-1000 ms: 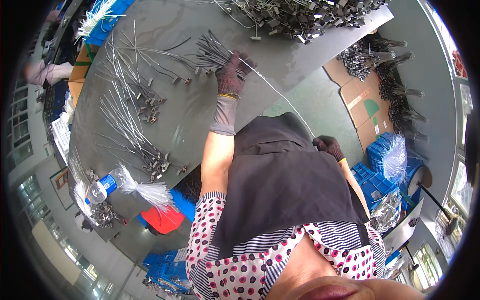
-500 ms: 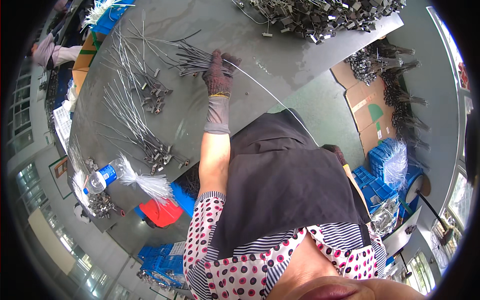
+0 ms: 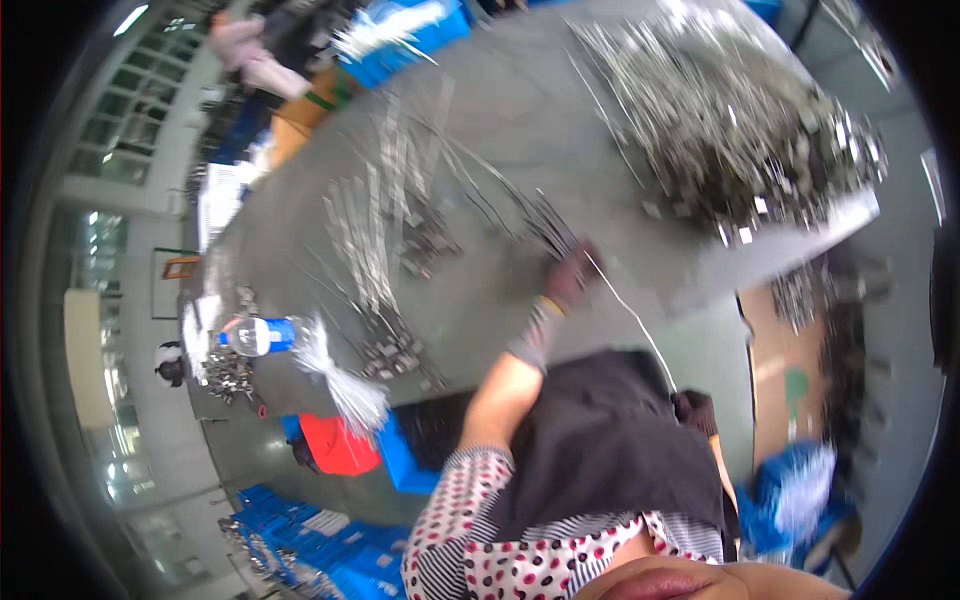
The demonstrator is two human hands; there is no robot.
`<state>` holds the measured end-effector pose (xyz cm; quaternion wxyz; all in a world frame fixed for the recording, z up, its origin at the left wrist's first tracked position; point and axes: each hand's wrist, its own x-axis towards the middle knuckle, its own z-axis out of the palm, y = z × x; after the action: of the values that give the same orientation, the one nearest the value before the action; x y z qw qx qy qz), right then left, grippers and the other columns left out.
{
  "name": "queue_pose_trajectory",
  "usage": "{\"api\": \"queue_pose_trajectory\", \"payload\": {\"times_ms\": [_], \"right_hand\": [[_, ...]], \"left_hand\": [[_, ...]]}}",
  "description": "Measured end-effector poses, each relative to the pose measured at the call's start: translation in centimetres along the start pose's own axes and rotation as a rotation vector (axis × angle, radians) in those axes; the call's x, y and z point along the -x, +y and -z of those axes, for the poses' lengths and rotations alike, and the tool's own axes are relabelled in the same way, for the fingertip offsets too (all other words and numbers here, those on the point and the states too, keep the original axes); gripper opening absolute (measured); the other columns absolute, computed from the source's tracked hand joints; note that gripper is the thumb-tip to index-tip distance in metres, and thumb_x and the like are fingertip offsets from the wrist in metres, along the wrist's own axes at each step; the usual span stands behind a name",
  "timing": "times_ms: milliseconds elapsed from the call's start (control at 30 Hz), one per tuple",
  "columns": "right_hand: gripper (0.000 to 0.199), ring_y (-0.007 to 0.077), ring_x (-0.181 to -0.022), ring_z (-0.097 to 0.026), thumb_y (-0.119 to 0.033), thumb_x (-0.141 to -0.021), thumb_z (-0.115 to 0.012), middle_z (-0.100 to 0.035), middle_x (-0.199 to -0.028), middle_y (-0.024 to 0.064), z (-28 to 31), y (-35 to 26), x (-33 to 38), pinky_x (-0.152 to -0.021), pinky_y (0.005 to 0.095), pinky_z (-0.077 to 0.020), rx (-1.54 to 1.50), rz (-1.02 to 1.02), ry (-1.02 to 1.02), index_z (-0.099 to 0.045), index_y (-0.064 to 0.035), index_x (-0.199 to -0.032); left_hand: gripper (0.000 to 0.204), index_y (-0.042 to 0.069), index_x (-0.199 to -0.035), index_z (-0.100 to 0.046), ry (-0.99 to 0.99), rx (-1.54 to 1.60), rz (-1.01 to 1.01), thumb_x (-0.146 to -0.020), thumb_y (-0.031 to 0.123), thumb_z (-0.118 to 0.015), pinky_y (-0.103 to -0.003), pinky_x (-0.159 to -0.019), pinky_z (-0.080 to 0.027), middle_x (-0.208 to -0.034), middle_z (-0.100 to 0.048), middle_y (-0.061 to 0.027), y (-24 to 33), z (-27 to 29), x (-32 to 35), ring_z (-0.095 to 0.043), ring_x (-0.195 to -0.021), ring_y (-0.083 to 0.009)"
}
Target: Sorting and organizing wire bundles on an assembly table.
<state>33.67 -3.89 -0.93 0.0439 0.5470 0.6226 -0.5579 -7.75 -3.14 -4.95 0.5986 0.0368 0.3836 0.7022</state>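
My left hand (image 3: 572, 278), in a dark red-brown glove, is closed around a bundle of thin dark cables (image 3: 546, 226) over the grey table. From this hand a long, thin white cable tie (image 3: 640, 325) runs down in a curve to my right hand (image 3: 693, 408). That hand, also gloved, is low beside my black apron and closed at the tie's lower end; its fingertips are partly hidden. Left of the bundle, two loose groups of cables (image 3: 366, 255) with small block-like ends lie on the table. The picture is blurred by motion.
A large heap of cables (image 3: 740, 120) covers the table's far right. At the left are a water bottle (image 3: 265, 337) and a bunch of white ties (image 3: 345, 385). A blue bin (image 3: 410, 40) of white strips stands at the back. Another person (image 3: 255, 55) is far left.
The view has swung, so the table and heap sit lower and the heap shows more fully. My left hand still grips the bundle; my right hand shows more, with the white tie still stretched between them.
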Motion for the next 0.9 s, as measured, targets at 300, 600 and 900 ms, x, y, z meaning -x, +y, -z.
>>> {"api": "queue_pose_trajectory", "payload": {"times_ms": [300, 600, 900], "right_hand": [[0.029, 0.0091, -0.052, -0.049, -0.025, -0.091, -0.060, -0.054, -0.058, 0.0011, -0.4, -17.4, -4.9, -0.051, 0.0267, -0.0408, -0.332, 0.287, 0.030, -0.072, 0.0007, -0.087], [0.031, 0.0116, -0.067, -0.055, -0.026, -0.095, -0.057, -0.064, -0.074, 0.0069, -0.3, -19.0, -6.1, -0.063, 0.0292, -0.0466, -0.150, 0.355, -0.167, -0.072, 0.0002, -0.101], [0.034, 0.0119, -0.072, -0.059, -0.027, -0.094, -0.056, -0.069, -0.082, 0.0088, 0.5, -11.9, -6.3, -0.067, 0.0296, -0.0502, -0.131, 0.158, -0.284, -0.071, -0.0004, -0.107]], "left_hand": [[0.028, 0.010, -0.105, -0.067, 0.139, -0.083, 0.168, -0.094, 0.036, -0.067, -0.039, -0.062, -0.058, -0.093, -0.070, -0.0064, -0.3, -8.6, 2.4, -0.070, -0.077, -0.0225], [0.021, 0.010, -0.092, -0.062, 0.220, 0.086, -0.155, -0.096, 0.031, -0.061, -0.027, -0.056, -0.046, -0.079, -0.066, -0.0018, 4.1, -3.5, -2.4, -0.061, -0.065, -0.0124], [0.017, 0.013, -0.097, -0.064, 0.374, 0.179, -0.114, -0.090, 0.028, -0.069, -0.031, -0.056, -0.048, -0.088, -0.070, -0.0045, 6.4, -4.0, -2.9, -0.069, -0.075, -0.0206]]}}
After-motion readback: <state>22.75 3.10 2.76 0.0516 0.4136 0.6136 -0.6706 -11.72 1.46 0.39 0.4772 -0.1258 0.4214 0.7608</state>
